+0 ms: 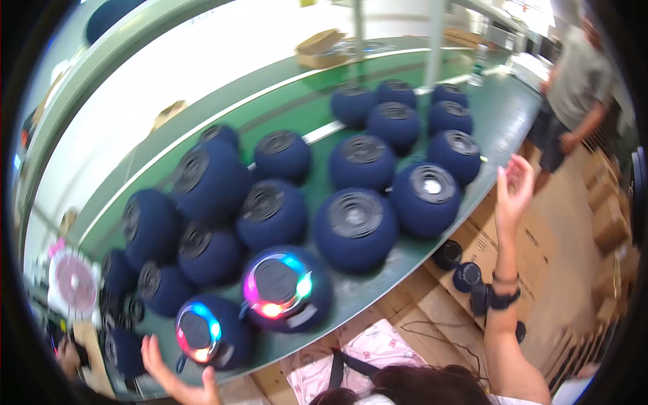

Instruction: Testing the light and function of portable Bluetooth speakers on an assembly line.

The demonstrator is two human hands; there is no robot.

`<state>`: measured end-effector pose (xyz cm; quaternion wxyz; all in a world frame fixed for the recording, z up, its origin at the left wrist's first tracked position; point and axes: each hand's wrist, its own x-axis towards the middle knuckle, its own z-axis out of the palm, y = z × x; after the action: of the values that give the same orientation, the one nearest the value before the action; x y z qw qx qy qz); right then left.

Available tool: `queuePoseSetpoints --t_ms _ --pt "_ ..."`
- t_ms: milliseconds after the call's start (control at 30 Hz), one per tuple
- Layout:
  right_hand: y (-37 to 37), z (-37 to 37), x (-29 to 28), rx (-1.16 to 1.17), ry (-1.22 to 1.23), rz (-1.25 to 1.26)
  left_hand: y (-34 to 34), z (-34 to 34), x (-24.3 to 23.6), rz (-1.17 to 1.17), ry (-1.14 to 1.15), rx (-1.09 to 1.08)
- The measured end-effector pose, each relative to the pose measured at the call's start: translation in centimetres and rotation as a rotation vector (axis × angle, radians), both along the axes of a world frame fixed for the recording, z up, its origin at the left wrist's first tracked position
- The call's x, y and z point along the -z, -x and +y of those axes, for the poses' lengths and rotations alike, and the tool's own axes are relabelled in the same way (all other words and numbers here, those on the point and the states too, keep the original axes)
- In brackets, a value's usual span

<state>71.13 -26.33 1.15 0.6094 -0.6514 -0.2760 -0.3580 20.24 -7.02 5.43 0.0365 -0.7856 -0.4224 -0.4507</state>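
Round dark-blue speakers with black ringed tops crowd the green table. Two at the near left glow with coloured light rings: a smaller lit speaker [229, 347] and a larger lit speaker [317, 297] to its right. My left hand [177, 383] is beside the smaller one, thumb and fingers apart, with nothing in it; whether it touches the speaker, I cannot tell. Off the table's right edge, my right hand [514, 192] is raised, fingers loosely bent and apart, holding nothing visible. Closest to it are an unlit speaker [453, 165] and another unlit speaker [418, 209].
The table [398, 266] has a curved-looking near edge. Cardboard [520, 253] and small dark round items [466, 277] lie below it. A small fan [73, 283] stands at far left. Another person [574, 88] is at the far right. An open carton [320, 50] sits at the back.
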Motion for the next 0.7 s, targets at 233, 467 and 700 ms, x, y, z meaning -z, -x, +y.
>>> queuePoseSetpoints --t_ms 233,467,700 --pt "21.4 9.3 -0.1 -0.903 0.425 -0.214 0.5 3.1 6.5 -0.153 0.369 0.263" --pt "24.4 12.7 -2.9 -0.809 0.604 -0.374 0.0 2.7 4.5 -0.153 0.275 0.357" --pt "22.1 14.5 0.8 -1.016 0.552 -0.021 -1.5 3.3 5.7 -0.201 0.263 0.312"
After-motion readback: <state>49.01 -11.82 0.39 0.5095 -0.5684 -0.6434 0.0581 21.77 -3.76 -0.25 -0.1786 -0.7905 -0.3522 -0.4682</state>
